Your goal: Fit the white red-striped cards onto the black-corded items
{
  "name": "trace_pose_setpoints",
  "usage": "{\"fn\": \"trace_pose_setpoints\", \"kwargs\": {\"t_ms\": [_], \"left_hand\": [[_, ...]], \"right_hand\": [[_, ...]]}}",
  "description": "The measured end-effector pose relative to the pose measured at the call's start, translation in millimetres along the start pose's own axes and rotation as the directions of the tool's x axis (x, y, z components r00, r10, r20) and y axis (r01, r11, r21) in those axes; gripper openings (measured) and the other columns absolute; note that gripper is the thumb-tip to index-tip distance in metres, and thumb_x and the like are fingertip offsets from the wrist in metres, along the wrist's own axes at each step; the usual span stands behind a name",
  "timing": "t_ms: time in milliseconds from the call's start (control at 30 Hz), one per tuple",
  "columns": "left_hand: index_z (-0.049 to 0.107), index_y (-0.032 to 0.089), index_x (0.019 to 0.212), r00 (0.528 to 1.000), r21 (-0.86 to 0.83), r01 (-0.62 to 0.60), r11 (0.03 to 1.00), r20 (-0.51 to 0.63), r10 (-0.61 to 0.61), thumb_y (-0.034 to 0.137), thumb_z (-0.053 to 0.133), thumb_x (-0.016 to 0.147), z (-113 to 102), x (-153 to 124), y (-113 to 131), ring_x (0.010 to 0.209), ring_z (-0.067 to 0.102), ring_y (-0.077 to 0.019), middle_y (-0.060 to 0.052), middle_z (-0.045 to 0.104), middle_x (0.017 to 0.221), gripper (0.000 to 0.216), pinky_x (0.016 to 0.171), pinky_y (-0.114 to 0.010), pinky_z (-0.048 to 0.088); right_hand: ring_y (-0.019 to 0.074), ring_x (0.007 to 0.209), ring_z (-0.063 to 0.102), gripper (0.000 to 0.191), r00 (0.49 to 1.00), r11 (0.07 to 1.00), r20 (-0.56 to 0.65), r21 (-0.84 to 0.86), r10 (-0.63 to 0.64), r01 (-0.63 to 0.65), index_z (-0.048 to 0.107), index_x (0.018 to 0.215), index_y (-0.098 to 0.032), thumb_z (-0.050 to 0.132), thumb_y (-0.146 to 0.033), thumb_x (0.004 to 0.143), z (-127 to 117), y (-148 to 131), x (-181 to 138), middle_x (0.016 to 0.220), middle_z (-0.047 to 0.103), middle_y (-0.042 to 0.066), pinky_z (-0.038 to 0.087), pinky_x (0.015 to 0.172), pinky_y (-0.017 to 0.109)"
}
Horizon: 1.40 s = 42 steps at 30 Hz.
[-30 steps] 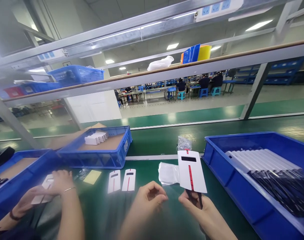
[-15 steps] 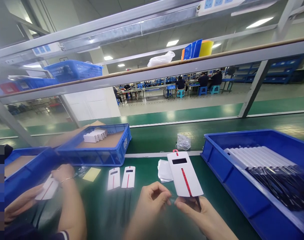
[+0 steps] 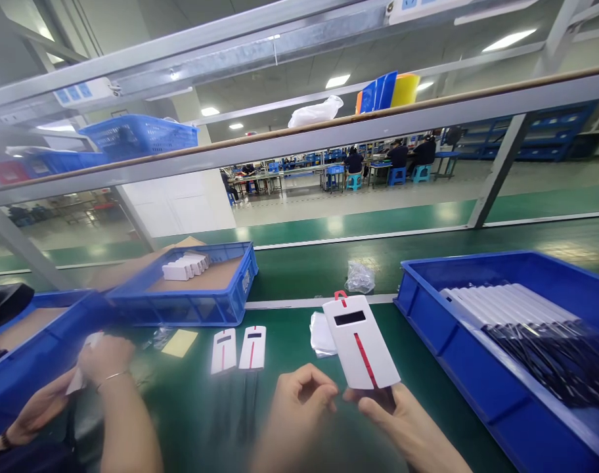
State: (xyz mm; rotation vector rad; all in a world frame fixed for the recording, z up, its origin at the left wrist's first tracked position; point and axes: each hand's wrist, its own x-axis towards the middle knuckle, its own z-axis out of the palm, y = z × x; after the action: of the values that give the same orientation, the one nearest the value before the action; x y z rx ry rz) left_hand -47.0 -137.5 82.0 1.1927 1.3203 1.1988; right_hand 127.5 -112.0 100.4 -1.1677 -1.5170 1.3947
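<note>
My right hand (image 3: 402,420) grips the lower end of a flat white device (image 3: 368,348), with a dark window, a red stripe and a red loop on top. It is tilted, and a dark cable shows below it. Just left of it, apart from the device, my left hand (image 3: 304,404) has its fingers curled in a pinch; whatever they hold, if anything, is hidden. Two similar white devices (image 3: 253,348) lie on the green table (image 3: 196,401) with dark cables trailing toward me. Behind the held device is a small stack of white sheets (image 3: 322,336).
A blue crate (image 3: 457,368) of white devices with black cables stands right. Another blue crate (image 3: 245,289), holding white boxes, is at back left. A co-worker's hands (image 3: 105,358) handle a white piece at left. Crumpled clear plastic (image 3: 360,277) and a yellow note (image 3: 180,343) lie about.
The held device has tilted slightly and shifted a little left. The co-worker's hands have moved left and turned the white piece, and a dark-haired head now shows at the left edge.
</note>
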Motion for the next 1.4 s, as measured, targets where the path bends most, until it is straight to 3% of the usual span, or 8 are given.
{"fn": "trace_pose_setpoints", "kwargs": {"t_ms": [100,367,600,733,967,1100,1167,1400], "left_hand": [[0.068,0.016,0.073,1.000,0.022,0.000,1.000,-0.001,0.000,0.038,0.067,0.085,-1,-1,4,0.054,0.052,-0.0116,-0.003,0.065,0.064,0.025,0.053,-0.023,0.038],[0.066,0.016,0.068,0.999,0.054,0.029,0.998,-0.015,-0.028,0.036,0.068,0.082,2,-3,8,0.054,0.052,-0.0124,-0.003,0.064,0.063,0.024,0.055,-0.024,0.041],[0.063,0.015,0.070,1.000,0.019,0.012,1.000,0.010,-0.012,0.038,0.064,0.084,4,-5,5,0.054,0.049,-0.0110,-0.002,0.062,0.063,0.027,0.054,-0.023,0.037],[0.063,0.015,0.070,1.000,0.014,-0.005,1.000,-0.004,0.005,0.038,0.062,0.085,3,-4,6,0.053,0.049,-0.0115,-0.002,0.061,0.062,0.027,0.053,-0.024,0.037],[0.066,0.017,0.073,0.998,0.119,-0.059,0.991,-0.020,0.061,0.033,0.062,0.087,5,-2,2,0.065,0.058,-0.0167,-0.003,0.065,0.069,0.022,0.063,-0.027,0.044],[0.065,0.021,0.100,0.880,0.325,-0.246,0.913,-0.320,0.351,0.028,0.065,0.086,10,-4,-14,0.095,0.060,-0.0223,-0.006,0.066,0.102,0.015,0.085,-0.034,0.046],[0.063,0.021,0.090,0.814,0.422,-0.280,0.863,-0.372,0.446,0.028,0.065,0.087,13,-6,-20,0.090,0.058,-0.0218,-0.004,0.063,0.093,0.008,0.083,-0.034,0.044],[0.067,0.021,0.083,0.937,0.315,-0.264,0.911,-0.138,0.320,0.042,0.066,0.089,16,-6,-23,0.083,0.062,-0.0202,-0.004,0.067,0.086,0.021,0.071,-0.030,0.049]], "right_hand": [[0.0259,0.088,0.070,0.029,1.000,0.999,0.023,0.035,-0.002,0.002,0.076,0.088,-0.020,0.069,-0.046,0.075,-3,-2,2,0.087,0.076,0.004,0.053,0.081,0.029],[0.0175,0.072,0.052,0.042,0.982,0.991,0.182,-0.120,-0.043,0.065,0.060,0.078,-0.020,0.059,-0.061,0.089,-11,23,13,0.074,0.057,-0.001,0.043,0.064,0.024],[0.0139,0.064,0.041,0.045,0.989,0.994,0.139,-0.093,-0.040,0.054,0.054,0.071,-0.020,0.062,-0.061,0.086,-3,32,16,0.068,0.048,-0.004,0.038,0.057,0.023],[0.0183,0.066,0.056,0.033,0.994,0.997,0.108,-0.081,0.024,-0.015,0.066,0.075,-0.021,0.073,-0.053,0.074,-6,25,14,0.072,0.063,0.000,0.048,0.060,0.025],[0.0289,0.096,0.068,0.036,0.986,1.000,0.166,0.000,-0.014,0.014,0.070,0.091,-0.020,0.068,-0.054,0.083,-10,20,9,0.096,0.075,0.005,0.054,0.080,0.029],[0.0252,0.086,0.065,0.038,0.998,0.997,0.060,-0.074,0.028,-0.024,0.067,0.088,-0.018,0.072,-0.055,0.080,-8,37,16,0.089,0.072,0.006,0.052,0.070,0.028],[0.0225,0.078,0.062,0.037,0.999,0.998,0.025,-0.063,0.025,-0.023,0.064,0.080,-0.019,0.074,-0.054,0.078,-4,41,19,0.079,0.068,0.003,0.050,0.066,0.027],[0.0249,0.088,0.064,0.031,0.993,0.994,0.079,0.050,0.094,-0.098,0.067,0.087,-0.017,0.077,-0.043,0.073,4,31,13,0.086,0.070,0.003,0.052,0.075,0.027]]}}
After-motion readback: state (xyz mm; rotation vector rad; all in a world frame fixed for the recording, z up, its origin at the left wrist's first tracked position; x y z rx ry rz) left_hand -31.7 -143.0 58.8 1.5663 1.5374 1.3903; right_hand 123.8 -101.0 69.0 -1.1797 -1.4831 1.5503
